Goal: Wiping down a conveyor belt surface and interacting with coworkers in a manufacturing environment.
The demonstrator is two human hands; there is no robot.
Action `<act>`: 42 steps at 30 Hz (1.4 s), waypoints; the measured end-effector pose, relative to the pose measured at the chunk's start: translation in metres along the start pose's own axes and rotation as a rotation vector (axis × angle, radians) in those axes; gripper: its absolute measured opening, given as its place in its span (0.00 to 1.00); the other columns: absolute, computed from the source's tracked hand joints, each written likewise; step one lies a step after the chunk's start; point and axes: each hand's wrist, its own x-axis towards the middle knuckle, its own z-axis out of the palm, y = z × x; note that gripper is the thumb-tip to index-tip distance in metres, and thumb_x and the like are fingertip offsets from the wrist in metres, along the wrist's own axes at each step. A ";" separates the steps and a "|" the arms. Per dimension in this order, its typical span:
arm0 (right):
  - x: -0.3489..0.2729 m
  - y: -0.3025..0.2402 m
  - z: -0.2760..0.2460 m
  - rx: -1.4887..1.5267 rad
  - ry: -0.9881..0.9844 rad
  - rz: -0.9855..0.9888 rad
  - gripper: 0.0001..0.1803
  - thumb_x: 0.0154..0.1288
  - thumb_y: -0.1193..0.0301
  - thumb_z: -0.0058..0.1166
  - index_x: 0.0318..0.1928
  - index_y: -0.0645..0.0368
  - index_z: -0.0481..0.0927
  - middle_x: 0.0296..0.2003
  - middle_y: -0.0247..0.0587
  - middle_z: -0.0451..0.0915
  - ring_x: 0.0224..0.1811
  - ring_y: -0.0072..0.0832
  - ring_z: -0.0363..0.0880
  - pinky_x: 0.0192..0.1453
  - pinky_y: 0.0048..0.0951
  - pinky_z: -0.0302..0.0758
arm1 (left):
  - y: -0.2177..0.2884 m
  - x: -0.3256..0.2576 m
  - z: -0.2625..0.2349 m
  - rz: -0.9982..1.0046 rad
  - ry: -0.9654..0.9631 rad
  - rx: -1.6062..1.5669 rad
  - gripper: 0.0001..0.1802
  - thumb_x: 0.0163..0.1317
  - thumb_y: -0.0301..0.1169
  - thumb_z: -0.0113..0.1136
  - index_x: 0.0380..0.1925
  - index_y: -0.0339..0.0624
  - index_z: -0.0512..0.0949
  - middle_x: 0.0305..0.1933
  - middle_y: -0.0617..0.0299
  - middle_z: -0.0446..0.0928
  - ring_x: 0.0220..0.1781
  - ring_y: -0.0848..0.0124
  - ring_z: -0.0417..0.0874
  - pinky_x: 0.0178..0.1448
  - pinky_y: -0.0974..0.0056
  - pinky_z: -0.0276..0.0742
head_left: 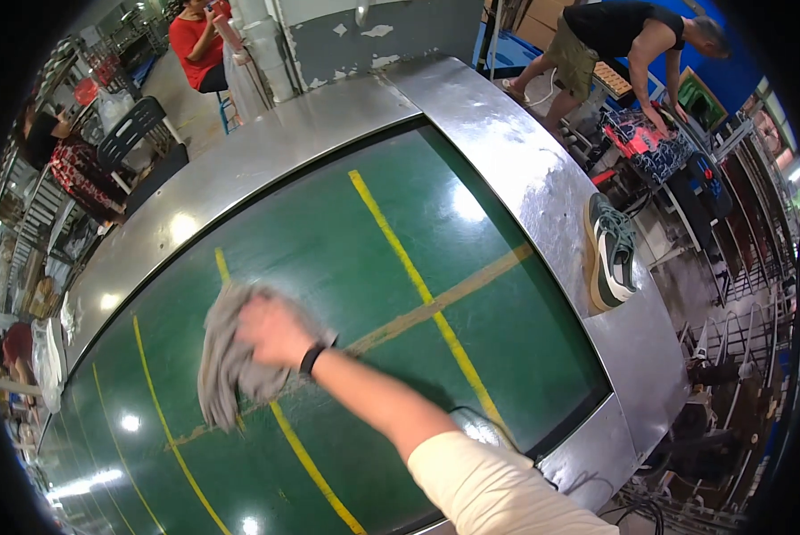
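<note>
My right hand [273,332], with a black band at the wrist and a cream sleeve up the arm, reaches across a green conveyor belt [315,234]. Under and around its fingers is a bunched grey cloth [226,357], which I hold against the belt. Hand and cloth are slightly blurred, so single fingers are hard to make out. Yellow stripes run across the belt, crossed by a worn brownish one. My left hand is out of view.
A shiny metal frame [533,160] borders the belt. On its right side stands a green, white and tan sneaker [609,254]. At the back right a person [636,45] bends over a cluttered stand. People sit at the left, near a dark chair [137,134].
</note>
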 end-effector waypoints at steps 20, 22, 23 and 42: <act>-0.402 0.113 -0.220 -0.590 0.107 1.743 0.38 0.63 0.41 0.38 0.70 0.43 0.57 0.69 0.51 0.55 0.71 0.60 0.47 0.69 0.63 0.47 | -0.007 -0.010 0.011 -0.041 -0.136 0.034 0.24 0.69 0.42 0.38 0.59 0.43 0.68 0.69 0.52 0.61 0.71 0.44 0.55 0.71 0.42 0.46; -0.403 0.067 -0.210 -0.568 0.093 1.785 0.40 0.64 0.41 0.37 0.72 0.44 0.52 0.71 0.53 0.48 0.71 0.66 0.42 0.68 0.66 0.47 | -0.046 -0.011 0.047 -0.086 0.060 -0.030 0.21 0.64 0.39 0.45 0.54 0.42 0.71 0.69 0.55 0.61 0.73 0.45 0.49 0.72 0.42 0.42; -0.423 0.054 -0.213 -0.603 0.086 1.794 0.40 0.64 0.41 0.37 0.72 0.44 0.52 0.71 0.53 0.48 0.71 0.66 0.42 0.68 0.66 0.47 | -0.026 -0.017 0.038 -0.045 -0.030 0.029 0.22 0.69 0.39 0.36 0.56 0.41 0.69 0.71 0.56 0.59 0.74 0.48 0.47 0.73 0.45 0.42; -0.215 -0.297 0.017 0.198 -0.677 -0.352 0.34 0.53 0.50 0.56 0.62 0.42 0.71 0.71 0.45 0.51 0.75 0.47 0.40 0.72 0.56 0.43 | -0.026 -0.015 0.040 -0.058 0.020 -0.049 0.22 0.63 0.36 0.44 0.54 0.34 0.68 0.69 0.51 0.58 0.74 0.42 0.44 0.72 0.39 0.39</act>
